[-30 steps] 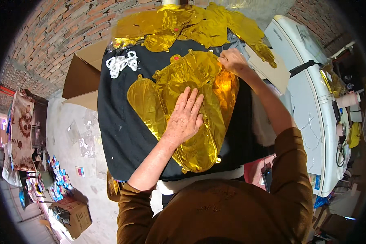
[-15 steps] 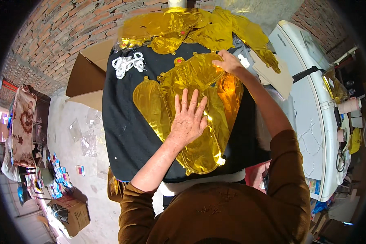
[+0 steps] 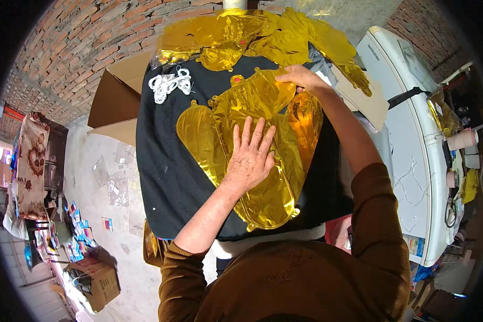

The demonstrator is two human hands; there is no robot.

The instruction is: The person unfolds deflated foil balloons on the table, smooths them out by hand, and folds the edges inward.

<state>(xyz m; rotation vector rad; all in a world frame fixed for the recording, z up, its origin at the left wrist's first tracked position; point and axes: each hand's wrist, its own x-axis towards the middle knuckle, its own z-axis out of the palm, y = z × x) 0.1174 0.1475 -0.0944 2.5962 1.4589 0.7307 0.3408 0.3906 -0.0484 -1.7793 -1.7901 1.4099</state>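
A flat gold foil balloon (image 3: 198, 134) lies partly folded on the black cloth (image 3: 158, 177) in front of me. Small tabs stick out along its edge, and a red spot marks its upper end. My left hand (image 3: 250, 155) rests flat on the middle of the foil, fingers spread. At the far right corner my right hand (image 3: 301, 79) pinches the balloon's edge between thumb and fingers. Below that hand, the right-hand part of the foil shines orange. More gold foil balloons (image 3: 279, 45) are heaped at the far edge of the cloth.
White string bundles (image 3: 170, 85) sit at the far left of the cloth. An open cardboard box (image 3: 118, 99) stands beyond its left edge. To the right is a white freezer-like cabinet (image 3: 408, 161), with cardboard sheets (image 3: 365, 102) beside it. Clear plastic bags (image 3: 117, 188) lie on the floor.
My right hand has drawn the balloon's far right corner slightly left and inward. The left hand stays pressed in nearly the same spot.
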